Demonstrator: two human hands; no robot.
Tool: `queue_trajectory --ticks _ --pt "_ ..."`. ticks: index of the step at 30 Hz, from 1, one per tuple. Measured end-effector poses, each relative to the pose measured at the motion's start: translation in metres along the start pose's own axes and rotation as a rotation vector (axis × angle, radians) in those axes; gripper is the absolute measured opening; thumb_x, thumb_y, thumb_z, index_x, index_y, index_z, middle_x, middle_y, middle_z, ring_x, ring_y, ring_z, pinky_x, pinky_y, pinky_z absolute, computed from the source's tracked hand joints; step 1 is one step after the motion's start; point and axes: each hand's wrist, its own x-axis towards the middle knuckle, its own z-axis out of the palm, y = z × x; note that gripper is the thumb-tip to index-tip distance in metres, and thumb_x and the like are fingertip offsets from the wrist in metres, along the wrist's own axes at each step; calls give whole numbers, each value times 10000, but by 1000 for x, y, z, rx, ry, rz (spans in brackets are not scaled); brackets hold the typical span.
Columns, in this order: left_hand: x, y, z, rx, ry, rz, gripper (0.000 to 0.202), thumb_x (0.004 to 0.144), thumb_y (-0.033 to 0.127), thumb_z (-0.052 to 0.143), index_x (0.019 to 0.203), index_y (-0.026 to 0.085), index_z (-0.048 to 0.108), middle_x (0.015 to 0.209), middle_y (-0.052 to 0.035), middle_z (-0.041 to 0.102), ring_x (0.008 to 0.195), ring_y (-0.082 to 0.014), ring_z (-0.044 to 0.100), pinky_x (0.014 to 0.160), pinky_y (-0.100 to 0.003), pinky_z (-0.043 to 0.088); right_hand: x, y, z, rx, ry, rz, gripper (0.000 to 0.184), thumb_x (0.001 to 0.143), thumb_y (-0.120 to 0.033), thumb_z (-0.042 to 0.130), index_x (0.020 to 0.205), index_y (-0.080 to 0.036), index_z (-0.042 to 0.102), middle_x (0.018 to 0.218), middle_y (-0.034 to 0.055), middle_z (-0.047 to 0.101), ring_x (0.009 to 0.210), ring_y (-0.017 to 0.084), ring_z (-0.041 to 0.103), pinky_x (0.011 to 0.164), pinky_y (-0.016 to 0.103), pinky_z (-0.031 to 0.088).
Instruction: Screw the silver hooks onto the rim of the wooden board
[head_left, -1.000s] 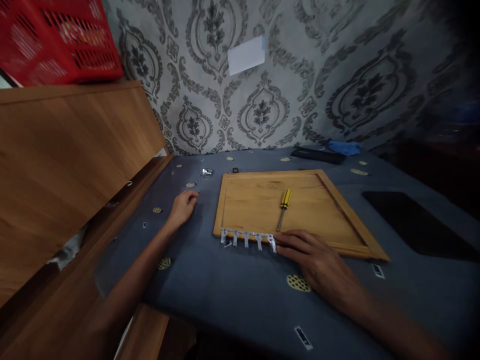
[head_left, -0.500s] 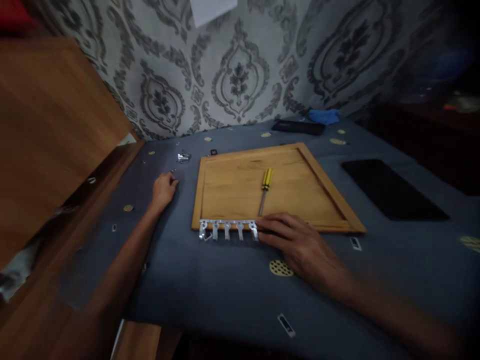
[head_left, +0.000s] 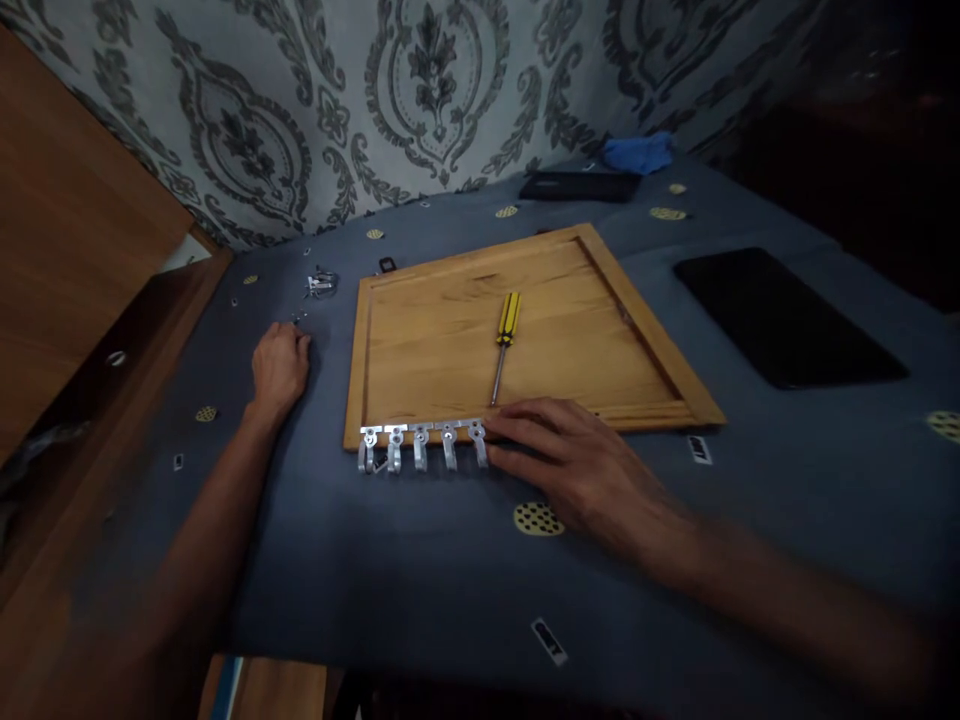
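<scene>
A row of silver metal hooks (head_left: 421, 447) lies along the near edge of a wooden panel (head_left: 442, 330), with the hook ends hanging over the edge. My right hand (head_left: 592, 470) rests on that edge, fingers stretched out, its fingertips touching the rightmost hook. On the panel lies a screwdriver (head_left: 508, 325) with a yellow and black handle, its tip pointing toward my right hand. To the left, my left hand (head_left: 280, 368) is on the cloth with curled fingers beside small screws (head_left: 299, 317); what it holds, if anything, is hidden. More metal hooks (head_left: 322, 283) sit just beyond it.
A black tablet-like slab (head_left: 787, 318) lies right of the panel. Behind it are a dark oblong case (head_left: 580, 186) and a blue cloth (head_left: 637, 152). A small black piece (head_left: 387, 265) lies by the panel's far-left corner. Wooden furniture (head_left: 75, 210) stands at left.
The view has tilted down and come closer, so everything appears shifted left and larger. My right hand stays at the end hook; my left hand remains by the small screws.
</scene>
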Motion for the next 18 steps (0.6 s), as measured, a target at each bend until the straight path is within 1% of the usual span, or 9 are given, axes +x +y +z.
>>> queue_trajectory --ticks 3,6,8,9,11,13,15,18 --pt "-1 2 -4 4 4 -12 234 910 247 433 958 143 636 1067 -190 655 1055 -352 618 931 -465 486 0 0 1 -15 17 -5 332 960 -67 435 1075 -206 713 1181 55 740 1114 219 618 891 398 550" --pt "-3 6 -13 -10 21 -14 237 910 250 420 969 143 623 1065 -188 653 1048 -350 614 921 -475 481 1 0 1 0 14 1 321 942 -51 460 1069 -204 712 1158 55 744 1099 217 620 888 395 549" --pt "-6 14 -23 -27 24 5 225 915 265 423 952 154 615 1027 -160 659 1015 -322 620 907 -447 481 1 0 0 5 9 6 287 938 -61 491 1062 -194 713 1153 59 745 1087 223 622 889 400 549" --pt "-9 20 -29 -45 16 24 218 919 279 429 940 162 612 995 -136 662 975 -296 626 883 -417 485 2 -1 0 2 9 9 273 936 -63 502 1054 -190 714 1149 60 745 1080 226 623 886 401 550" --pt "-18 39 -44 -103 -24 81 218 927 335 453 894 187 609 871 -66 658 819 -226 621 768 -339 482 3 -2 -1 -4 17 11 263 934 -58 507 1034 -184 715 1129 58 750 1064 225 628 873 394 551" --pt "-30 64 -59 -309 -106 194 231 925 376 477 898 195 617 774 -15 643 695 -177 574 652 -289 433 4 -3 -3 -10 18 13 265 936 -54 500 1024 -182 715 1113 53 754 1050 221 632 860 384 551" --pt "-43 90 -73 -462 -233 315 225 916 377 498 865 197 623 717 13 633 648 -147 553 622 -262 407 6 -4 -4 -15 20 12 264 940 -57 494 1015 -179 716 1102 50 756 1037 218 631 856 375 548" --pt "-57 122 -88 -610 -401 410 204 888 360 548 806 189 621 673 28 627 614 -122 548 578 -233 386 8 -4 -6 -30 20 13 258 942 -61 494 991 -176 718 1089 49 756 1011 218 626 837 369 543"
